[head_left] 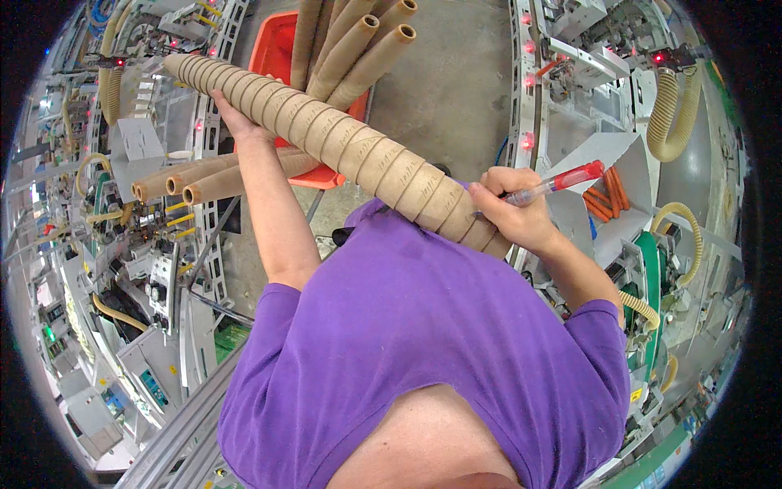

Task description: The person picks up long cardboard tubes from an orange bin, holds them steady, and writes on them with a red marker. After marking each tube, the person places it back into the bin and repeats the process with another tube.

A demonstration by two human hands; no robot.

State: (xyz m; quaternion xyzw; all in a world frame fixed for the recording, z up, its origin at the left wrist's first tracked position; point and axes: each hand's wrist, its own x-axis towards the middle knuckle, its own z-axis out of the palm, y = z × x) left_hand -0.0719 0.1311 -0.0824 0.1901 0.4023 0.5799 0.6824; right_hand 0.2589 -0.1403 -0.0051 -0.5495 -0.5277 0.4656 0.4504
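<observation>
A long stack of nested brown paper cones [350, 145] slants across my front, from the upper left down to my chest. Handwritten marks run along its side. My left hand [239, 121] grips it from below near the narrow far end; most of those fingers are hidden behind it. In my right hand [515, 210] is a clear pen with a red cap [570, 177] on its back end. The pen's tip end points at the wide near end of the stack, and my fingers hide whether it touches.
Beyond the stack stands an orange bin [274, 45] with more cone stacks [358, 61] in it. Other cone stacks [216, 186] jut out to the left. Machine rows line both sides. At right, a grey box [635, 159] holds orange-brown tubes [617, 189]; ribbed hoses [669, 122] hang nearby.
</observation>
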